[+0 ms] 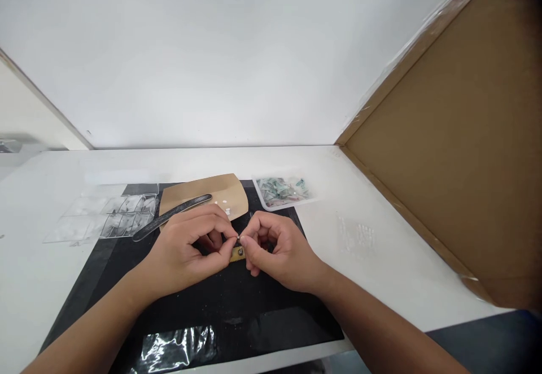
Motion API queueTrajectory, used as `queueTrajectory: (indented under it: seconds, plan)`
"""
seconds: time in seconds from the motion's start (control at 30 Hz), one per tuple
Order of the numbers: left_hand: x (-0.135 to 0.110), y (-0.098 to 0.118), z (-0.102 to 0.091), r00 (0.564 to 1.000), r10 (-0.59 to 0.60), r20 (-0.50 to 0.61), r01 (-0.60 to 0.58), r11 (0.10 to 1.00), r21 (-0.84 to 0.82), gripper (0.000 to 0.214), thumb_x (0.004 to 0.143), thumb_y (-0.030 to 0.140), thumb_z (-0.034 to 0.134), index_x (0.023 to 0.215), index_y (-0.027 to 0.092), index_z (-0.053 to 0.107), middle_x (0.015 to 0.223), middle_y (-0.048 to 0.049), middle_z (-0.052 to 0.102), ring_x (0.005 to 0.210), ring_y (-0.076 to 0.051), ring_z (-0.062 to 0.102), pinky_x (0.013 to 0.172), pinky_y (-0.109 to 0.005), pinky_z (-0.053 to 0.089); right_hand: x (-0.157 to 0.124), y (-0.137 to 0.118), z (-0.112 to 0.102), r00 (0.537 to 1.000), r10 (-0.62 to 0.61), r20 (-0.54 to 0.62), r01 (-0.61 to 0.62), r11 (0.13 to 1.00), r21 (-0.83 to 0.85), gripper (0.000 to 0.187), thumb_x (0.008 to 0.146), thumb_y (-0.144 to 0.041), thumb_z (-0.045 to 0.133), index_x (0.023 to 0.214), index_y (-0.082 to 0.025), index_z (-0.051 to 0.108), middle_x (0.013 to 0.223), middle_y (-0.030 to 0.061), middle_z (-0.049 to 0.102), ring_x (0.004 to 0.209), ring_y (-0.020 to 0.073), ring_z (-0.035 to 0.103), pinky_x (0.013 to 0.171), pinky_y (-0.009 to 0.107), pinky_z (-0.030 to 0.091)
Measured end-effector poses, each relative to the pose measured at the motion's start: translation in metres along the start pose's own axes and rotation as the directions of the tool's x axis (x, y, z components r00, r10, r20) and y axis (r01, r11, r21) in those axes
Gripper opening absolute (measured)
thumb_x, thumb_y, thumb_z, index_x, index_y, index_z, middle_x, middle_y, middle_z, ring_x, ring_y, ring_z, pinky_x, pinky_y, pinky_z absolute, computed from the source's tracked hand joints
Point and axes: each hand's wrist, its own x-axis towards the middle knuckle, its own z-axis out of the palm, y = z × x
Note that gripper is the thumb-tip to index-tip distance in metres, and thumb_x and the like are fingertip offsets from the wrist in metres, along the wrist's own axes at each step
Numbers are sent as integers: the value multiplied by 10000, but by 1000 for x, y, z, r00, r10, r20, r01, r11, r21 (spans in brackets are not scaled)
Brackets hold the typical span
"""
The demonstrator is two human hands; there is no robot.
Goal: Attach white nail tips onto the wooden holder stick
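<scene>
while flat white pieces lie on the tan paper sheet above mid-frame, left hand and right hand, fingertips nearly closed, pinch a tiny pale piece at centre, work apparently unfinished.

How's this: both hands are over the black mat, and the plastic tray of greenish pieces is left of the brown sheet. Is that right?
No: the head view shows the plastic tray of greenish pieces right of the brown sheet. The left hand and right hand are over the black mat.
</scene>
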Motion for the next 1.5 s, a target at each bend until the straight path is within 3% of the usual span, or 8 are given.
queueTrajectory:
  seconds: [0.37,1.07,1.5]
  plan:
    - [2,6,4,998,-55,-3,55,998,35,74,880,111,679,861,178,706,854,-32,672,619,-81,618,458,-125,504,1,-3,0,995,98,14,-99,986,138,239,857,-312,839,848,-176,643,626,-21,708,491,91,643,493,174,524]
    - [0,11,9,997,-77,-23,79,991,104,96,830,82,652,808,175,646,839,-9,652,606,-61,601,472,-109,514,4,2,-1,985,145,94,-163,960,226,208,878,-293,814,870,-170,647,642,-29,712,494,84,654,476,157,539]
    - [0,6,4,970,-238,52,243,961,-129,104,840,86,675,797,178,654,800,-2,649,591,-78,623,440,-130,474,7,5,-6,976,97,193,-154,939,306,304,895,-402,835,922,-157,657,680,-31,719,515,83,666,499,166,545]
